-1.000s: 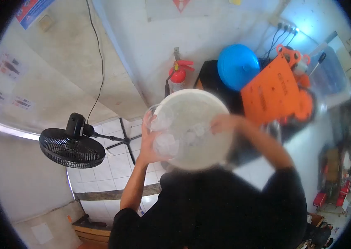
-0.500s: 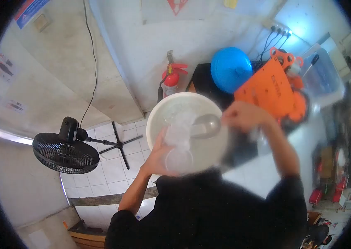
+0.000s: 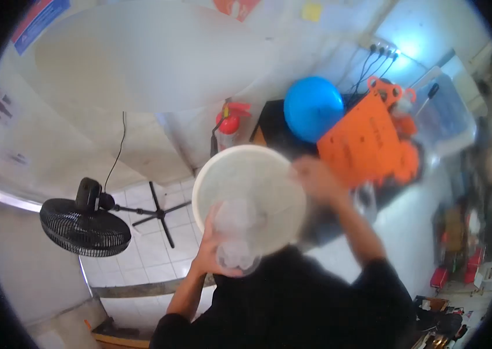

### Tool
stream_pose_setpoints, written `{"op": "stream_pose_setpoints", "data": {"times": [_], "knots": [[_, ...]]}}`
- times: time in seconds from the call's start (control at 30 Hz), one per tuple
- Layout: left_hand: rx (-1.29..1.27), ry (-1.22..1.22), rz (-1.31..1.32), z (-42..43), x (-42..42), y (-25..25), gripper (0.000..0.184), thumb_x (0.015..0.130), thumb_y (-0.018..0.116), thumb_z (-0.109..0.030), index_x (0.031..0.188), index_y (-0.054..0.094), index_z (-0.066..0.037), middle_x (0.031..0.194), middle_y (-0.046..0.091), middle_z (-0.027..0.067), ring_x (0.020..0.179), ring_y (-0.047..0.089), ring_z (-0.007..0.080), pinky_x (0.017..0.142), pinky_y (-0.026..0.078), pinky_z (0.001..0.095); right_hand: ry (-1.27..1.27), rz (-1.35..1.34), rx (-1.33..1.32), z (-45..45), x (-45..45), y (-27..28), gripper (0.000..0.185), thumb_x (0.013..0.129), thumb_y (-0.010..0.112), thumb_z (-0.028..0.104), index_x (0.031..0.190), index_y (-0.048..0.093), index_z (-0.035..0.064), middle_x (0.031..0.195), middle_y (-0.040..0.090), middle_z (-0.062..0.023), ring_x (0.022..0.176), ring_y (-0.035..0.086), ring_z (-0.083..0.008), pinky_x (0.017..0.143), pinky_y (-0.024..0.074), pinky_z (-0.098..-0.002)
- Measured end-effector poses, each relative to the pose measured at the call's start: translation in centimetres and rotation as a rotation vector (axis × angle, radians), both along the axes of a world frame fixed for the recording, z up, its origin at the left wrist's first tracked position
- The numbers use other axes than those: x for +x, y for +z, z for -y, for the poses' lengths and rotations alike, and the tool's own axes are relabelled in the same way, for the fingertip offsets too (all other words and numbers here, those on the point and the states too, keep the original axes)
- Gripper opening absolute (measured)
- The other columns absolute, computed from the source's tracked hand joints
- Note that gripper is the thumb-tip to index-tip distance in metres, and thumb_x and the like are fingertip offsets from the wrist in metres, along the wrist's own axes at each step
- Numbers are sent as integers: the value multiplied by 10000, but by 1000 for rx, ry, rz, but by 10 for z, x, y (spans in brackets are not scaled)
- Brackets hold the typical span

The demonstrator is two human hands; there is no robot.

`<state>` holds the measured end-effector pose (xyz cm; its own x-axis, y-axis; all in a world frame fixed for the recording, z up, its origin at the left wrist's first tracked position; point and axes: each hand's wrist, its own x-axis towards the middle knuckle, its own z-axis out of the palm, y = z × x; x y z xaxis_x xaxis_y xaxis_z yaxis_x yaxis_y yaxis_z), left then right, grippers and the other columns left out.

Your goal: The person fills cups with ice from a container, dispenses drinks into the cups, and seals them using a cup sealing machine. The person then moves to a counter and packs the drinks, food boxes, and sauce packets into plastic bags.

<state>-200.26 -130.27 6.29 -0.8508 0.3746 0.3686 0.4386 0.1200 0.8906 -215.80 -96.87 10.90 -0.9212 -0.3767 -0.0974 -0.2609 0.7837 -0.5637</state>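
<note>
Pale walls [image 3: 25,232] and white floor tiles [image 3: 153,250] surround a round cream tub [image 3: 248,149] under two bare hands.
Beneath the left hand's [image 3: 214,247] curled fingers, a clear, round plastic cup [image 3: 238,259] is gripped at the tub's near rim, with blurred, translucent whitish material [image 3: 237,218] just beyond it; the right hand [image 3: 317,179] blurs over the opposite rim, its grip impossible to tell, near an orange panel [image 3: 359,142] and a round blue object [image 3: 314,109].
</note>
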Motion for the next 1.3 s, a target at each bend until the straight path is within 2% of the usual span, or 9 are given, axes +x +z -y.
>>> {"op": "stream_pose_setpoints", "data": {"times": [0.13, 0.33, 0.73, 0.93, 1.03, 1.07, 1.13, 1.2, 1.3], "knots": [[237, 128, -113, -17, 1, 19, 825, 471, 965, -452, 1146, 703, -56, 1605, 140, 272, 1482, 200, 440, 1178, 251, 511, -497, -556, 75, -71, -183, -85, 566, 838, 652, 359, 1300, 568, 43, 1385, 490, -270, 1252, 501, -438, 1044, 431, -504], [138, 334, 58, -33, 14, 7, 837, 483, 961, -451, 1164, 683, -52, 1590, 163, 265, 1472, 218, 429, 1172, 262, 513, -957, -74, 172, -146, -336, -203, 912, 771, 683, 415, 1535, 295, 105, 1554, 231, -312, 1378, 356, -507, 1137, 309, -599], [243, 838, 160, -55, 98, -18, 860, 508, 952, -449, 1201, 643, -45, 1560, 211, 253, 1452, 254, 408, 1161, 283, 516, -695, -303, 150, -160, -323, -222, 841, 821, 694, 356, 1481, 345, -31, 1479, 396, -291, 1358, 420, -435, 1151, 329, -488], [344, 996, 229, -65, 142, -41, 872, 520, 948, -448, 1220, 624, -41, 1545, 235, 246, 1442, 273, 397, 1155, 293, 518, -530, -798, 106, -126, -353, -182, 831, 829, 718, 335, 1460, 369, -78, 1463, 450, -284, 1359, 434, -409, 1162, 330, -429], [358, 1020, 228, -72, 178, -42, 878, 526, 945, -447, 1229, 614, -39, 1537, 247, 243, 1437, 282, 392, 1152, 299, 519, -279, -453, -9, -53, -246, 0, 830, 798, 753, 367, 1444, 419, -32, 1357, 547, -306, 1255, 532, -449, 1067, 431, -458], [366, 1020, 220, -75, 189, -40, 880, 528, 945, -447, 1232, 611, -38, 1535, 251, 242, 1436, 285, 390, 1151, 300, 519, -147, -508, 31, -40, -228, 24, 827, 790, 774, 347, 1442, 426, -24, 1299, 597, -286, 1047, 660, -426, 913, 538, -467], [366, 1026, 192, -94, 207, -32, 884, 532, 943, -447, 1239, 604, -37, 1530, 259, 240, 1432, 291, 387, 1149, 304, 520, -49, -92, -148, -15, -134, 105, 844, 789, 793, 324, 1453, 411, -32, 1290, 608, -255, 799, 714, -348, 670, 592, -438], [370, 1020, 168, -110, 218, -27, 888, 537, 942, -446, 1245, 598, -35, 1525, 267, 238, 1429, 297, 383, 1147, 307, 520, 66, 41, -301, 3, -80, 90, 860, 791, 807, 291, 1474, 388, -23, 1321, 590, -234, 633, 695, -288, 495, 560, -390], [413, 987, 144, -114, 233, -10, 894, 543, 940, -446, 1254, 588, -33, 1517, 278, 235, 1424, 306, 378, 1145, 313, 521, 200, 298, -230, 68, 9, 62, 824, 771, 830, 286, 1435, 448, -16, 1318, 583, -223, 998, 678, -330, 585, 617, -406]]}}
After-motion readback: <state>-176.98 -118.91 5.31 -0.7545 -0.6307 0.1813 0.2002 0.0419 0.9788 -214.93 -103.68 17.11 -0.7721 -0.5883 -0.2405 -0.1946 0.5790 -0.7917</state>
